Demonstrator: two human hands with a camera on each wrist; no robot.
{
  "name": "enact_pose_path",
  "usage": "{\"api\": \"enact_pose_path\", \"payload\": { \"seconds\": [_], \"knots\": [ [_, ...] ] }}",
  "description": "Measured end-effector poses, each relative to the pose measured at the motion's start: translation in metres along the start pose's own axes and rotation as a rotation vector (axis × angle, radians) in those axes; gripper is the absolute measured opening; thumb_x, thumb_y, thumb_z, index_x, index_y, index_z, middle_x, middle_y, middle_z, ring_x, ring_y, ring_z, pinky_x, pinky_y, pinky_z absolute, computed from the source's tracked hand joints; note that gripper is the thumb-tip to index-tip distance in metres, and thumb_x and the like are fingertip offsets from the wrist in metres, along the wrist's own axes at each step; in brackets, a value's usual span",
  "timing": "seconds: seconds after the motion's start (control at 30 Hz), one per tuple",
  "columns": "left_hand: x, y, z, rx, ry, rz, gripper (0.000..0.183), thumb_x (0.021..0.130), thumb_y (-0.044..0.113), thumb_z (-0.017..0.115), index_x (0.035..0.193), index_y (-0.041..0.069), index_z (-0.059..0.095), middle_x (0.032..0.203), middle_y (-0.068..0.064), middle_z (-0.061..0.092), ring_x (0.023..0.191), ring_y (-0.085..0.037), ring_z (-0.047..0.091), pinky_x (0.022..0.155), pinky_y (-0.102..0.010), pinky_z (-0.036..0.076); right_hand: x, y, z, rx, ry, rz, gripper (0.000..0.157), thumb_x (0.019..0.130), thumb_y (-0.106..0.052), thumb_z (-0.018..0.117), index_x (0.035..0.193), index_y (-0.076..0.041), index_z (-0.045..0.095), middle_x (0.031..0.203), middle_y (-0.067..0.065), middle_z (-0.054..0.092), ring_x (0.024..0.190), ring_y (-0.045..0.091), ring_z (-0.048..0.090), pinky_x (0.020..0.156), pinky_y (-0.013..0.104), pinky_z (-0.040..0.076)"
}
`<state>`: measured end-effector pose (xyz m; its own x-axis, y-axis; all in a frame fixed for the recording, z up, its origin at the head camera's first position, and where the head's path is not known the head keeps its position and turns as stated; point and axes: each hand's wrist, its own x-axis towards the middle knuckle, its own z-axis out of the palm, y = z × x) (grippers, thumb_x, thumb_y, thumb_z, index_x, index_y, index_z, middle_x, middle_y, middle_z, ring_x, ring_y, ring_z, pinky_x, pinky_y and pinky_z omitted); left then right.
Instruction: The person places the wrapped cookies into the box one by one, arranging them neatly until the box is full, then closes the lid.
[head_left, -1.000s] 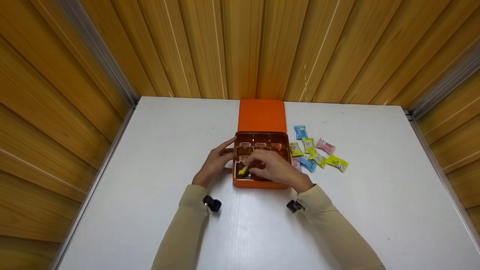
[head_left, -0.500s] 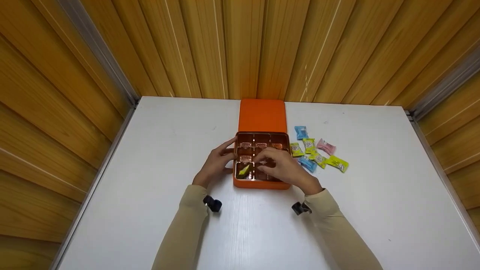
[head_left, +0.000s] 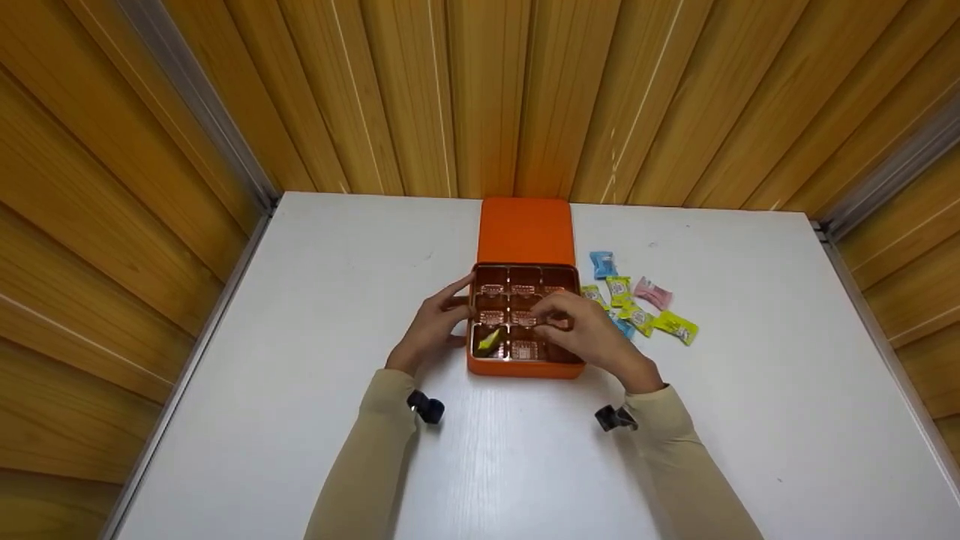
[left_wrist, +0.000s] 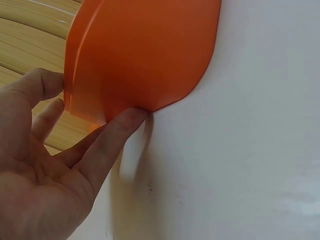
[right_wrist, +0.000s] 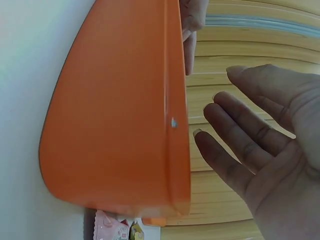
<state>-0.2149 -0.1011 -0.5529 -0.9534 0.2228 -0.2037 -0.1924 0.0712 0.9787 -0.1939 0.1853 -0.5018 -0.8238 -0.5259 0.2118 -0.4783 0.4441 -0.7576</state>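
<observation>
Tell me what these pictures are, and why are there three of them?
A person wears three little cameras: one on the head and one on each wrist. The head view looks down at a white table. On it sits an orange box with small compartments, and one compartment holds a yellow candy. The box's lid lies behind it. More wrapped candies lie beside the box. The left hand touches the box's side with straight fingers. The right hand is open over the box, holding nothing. The wrist views show the box's orange wall very close.
</observation>
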Motion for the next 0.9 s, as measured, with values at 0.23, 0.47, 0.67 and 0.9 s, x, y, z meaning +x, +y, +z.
{"api": "enact_pose_path", "payload": {
  "seconds": [0.23, 0.47, 0.67, 0.9],
  "knots": [
    [0.001, 0.000, 0.001, 0.012, 0.006, 0.010, 0.065, 0.101, 0.013, 0.064, 0.161, 0.033, 0.049, 0.141, -0.018, 0.062, 0.123, -0.032, 0.063, 0.078, -0.047, 0.064, -0.008, 0.005, -0.008, -0.015, 0.053, 0.028, 0.022, 0.095, -0.002, 0.079, 0.117, -0.005, 0.075, 0.117, 0.007, 0.072, 0.104, 0.030, 0.066, 0.096, 0.055, 0.055],
    [0.001, -0.001, 0.001, 0.005, 0.000, 0.009, 0.064, 0.102, 0.015, 0.064, 0.161, 0.032, 0.049, 0.142, -0.020, 0.061, 0.125, -0.033, 0.063, 0.081, -0.047, 0.064, -0.014, 0.009, -0.012, -0.016, 0.102, 0.081, 0.023, 0.094, -0.004, 0.081, 0.115, -0.011, 0.077, 0.116, -0.002, 0.072, 0.113, 0.026, 0.066, 0.101, 0.050, 0.054],
    [0.001, -0.002, 0.000, -0.011, -0.002, 0.007, 0.064, 0.102, 0.014, 0.064, 0.161, 0.033, 0.049, 0.143, -0.020, 0.061, 0.125, -0.033, 0.063, 0.080, -0.047, 0.064, -0.018, 0.013, -0.017, 0.000, 0.131, 0.079, 0.022, 0.094, -0.002, 0.080, 0.115, -0.007, 0.076, 0.116, 0.001, 0.072, 0.113, 0.025, 0.067, 0.101, 0.053, 0.055],
    [0.000, -0.002, 0.000, -0.015, -0.001, 0.000, 0.065, 0.102, 0.013, 0.064, 0.161, 0.034, 0.049, 0.143, -0.019, 0.060, 0.124, -0.032, 0.063, 0.080, -0.046, 0.064, -0.025, 0.020, -0.023, 0.052, 0.166, 0.119, 0.021, 0.095, -0.003, 0.079, 0.116, -0.006, 0.076, 0.121, 0.004, 0.072, 0.114, 0.027, 0.068, 0.099, 0.055, 0.056]
  ]
}}
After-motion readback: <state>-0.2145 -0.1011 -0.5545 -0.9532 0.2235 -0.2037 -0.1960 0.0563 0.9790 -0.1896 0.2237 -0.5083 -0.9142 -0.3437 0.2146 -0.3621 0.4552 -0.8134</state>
